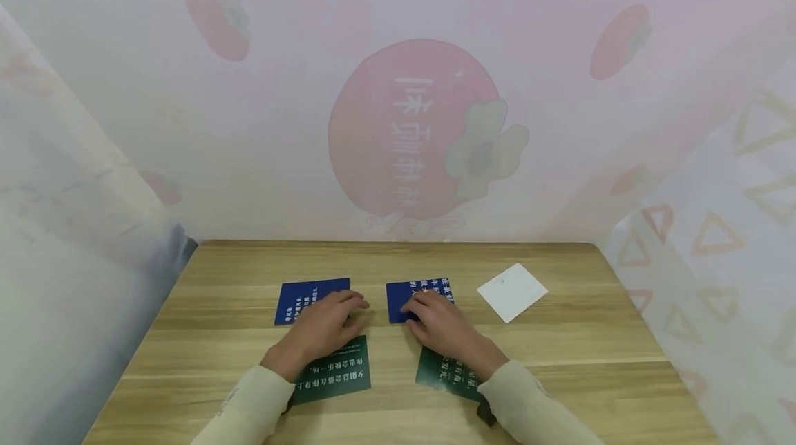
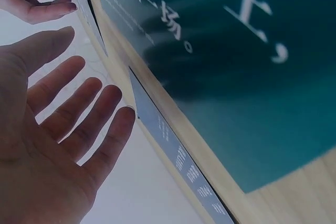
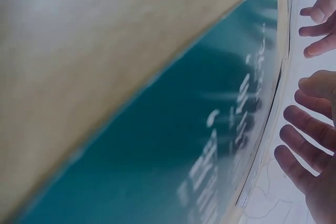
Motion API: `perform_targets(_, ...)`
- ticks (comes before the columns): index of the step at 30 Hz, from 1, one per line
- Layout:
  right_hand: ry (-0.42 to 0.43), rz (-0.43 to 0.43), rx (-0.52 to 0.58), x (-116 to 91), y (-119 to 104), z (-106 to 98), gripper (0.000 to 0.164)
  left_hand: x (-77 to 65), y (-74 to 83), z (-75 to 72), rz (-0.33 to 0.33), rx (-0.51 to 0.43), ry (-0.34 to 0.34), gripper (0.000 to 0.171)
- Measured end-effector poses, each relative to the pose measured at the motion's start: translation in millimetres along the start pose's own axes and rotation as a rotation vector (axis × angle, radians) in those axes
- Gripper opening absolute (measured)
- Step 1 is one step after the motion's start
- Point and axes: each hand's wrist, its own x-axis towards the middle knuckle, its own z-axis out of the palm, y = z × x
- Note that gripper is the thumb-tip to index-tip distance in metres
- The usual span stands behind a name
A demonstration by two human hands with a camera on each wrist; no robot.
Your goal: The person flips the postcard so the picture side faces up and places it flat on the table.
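Note:
My left hand (image 1: 325,326) hovers palm down, fingers relaxed and holding nothing, between a blue card (image 1: 297,294) with white writing and a green card (image 1: 345,370) nearer me. In the left wrist view its fingers (image 2: 89,114) are spread and slightly bent. My right hand (image 1: 443,326) is likewise relaxed, its fingertips overlapping a second blue card (image 1: 398,296) in the head view. Under the right wrist lies another green card (image 1: 435,369), partly hidden by the arm. In the right wrist view the fingers (image 3: 302,135) are loosely extended with nothing in them.
A white card (image 1: 513,293) lies turned at an angle on the right of the wooden table (image 1: 578,362). Pale sheeting printed with fruit (image 1: 417,134) hangs behind the table's far edge and along both sides.

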Motion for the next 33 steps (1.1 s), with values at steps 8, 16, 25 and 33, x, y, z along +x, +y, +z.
perform_targets(8,0.032,-0.005,-0.027,-13,8,-2,0.022,2.6,8.3,1.8,0.028,-0.001,-0.017,0.037)
perform_targets(16,0.039,0.002,-0.009,-23,13,-4,0.021,4.5,17.4,3.7,0.04,-0.023,-0.041,0.038)
perform_targets(25,0.086,-0.02,-0.003,-37,22,-7,0.019,8.3,25.0,4.4,0.065,-0.012,-0.045,0.036)
perform_targets(33,0.085,0.008,0.015,-49,27,-10,0.022,13.2,32.6,6.6,0.095,-0.001,-0.028,0.036)
